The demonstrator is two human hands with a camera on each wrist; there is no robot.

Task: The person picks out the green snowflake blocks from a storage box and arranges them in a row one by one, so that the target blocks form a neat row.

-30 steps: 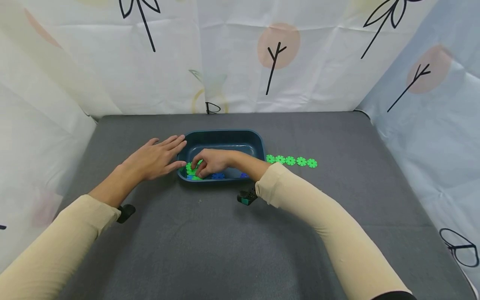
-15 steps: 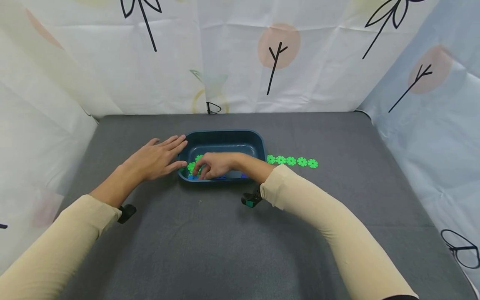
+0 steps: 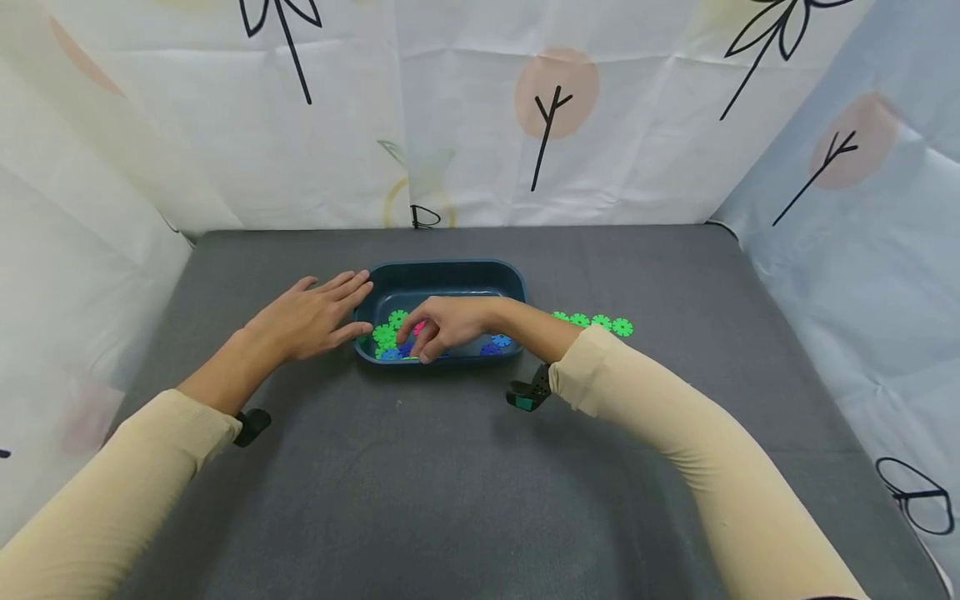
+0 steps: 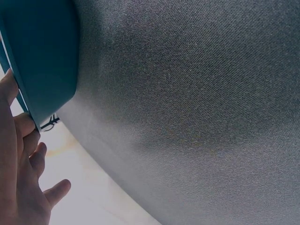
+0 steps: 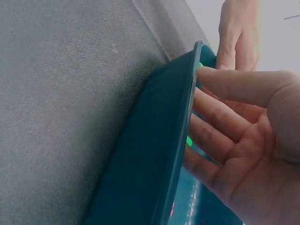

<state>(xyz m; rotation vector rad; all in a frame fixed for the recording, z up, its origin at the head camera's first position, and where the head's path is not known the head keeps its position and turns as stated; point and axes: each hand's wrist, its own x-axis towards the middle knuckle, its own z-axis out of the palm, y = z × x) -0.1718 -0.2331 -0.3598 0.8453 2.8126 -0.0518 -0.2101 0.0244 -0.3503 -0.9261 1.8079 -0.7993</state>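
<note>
The left hand (image 3: pixel 318 317) rests straight fingers on the dark teal rectangular plastic tray (image 3: pixel 450 263), while the right hand (image 3: pixel 450 321) has bent fingers inside, any hold unclear, and flat green flower-shaped pieces (image 3: pixel 384 335) left of its fingertips could scatter if dragged.

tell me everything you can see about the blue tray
The tray is dark blue-green, oblong with rounded corners, raised walls and a narrow rim; it looks like smooth, slightly shiny plastic. It sits upright on the grey table, long sides running left to right. Inside are green pieces at the left end, blue pieces and some pink. The left hand touches its left rim; whether the right hand, reaching in, touches it is unclear.
</note>
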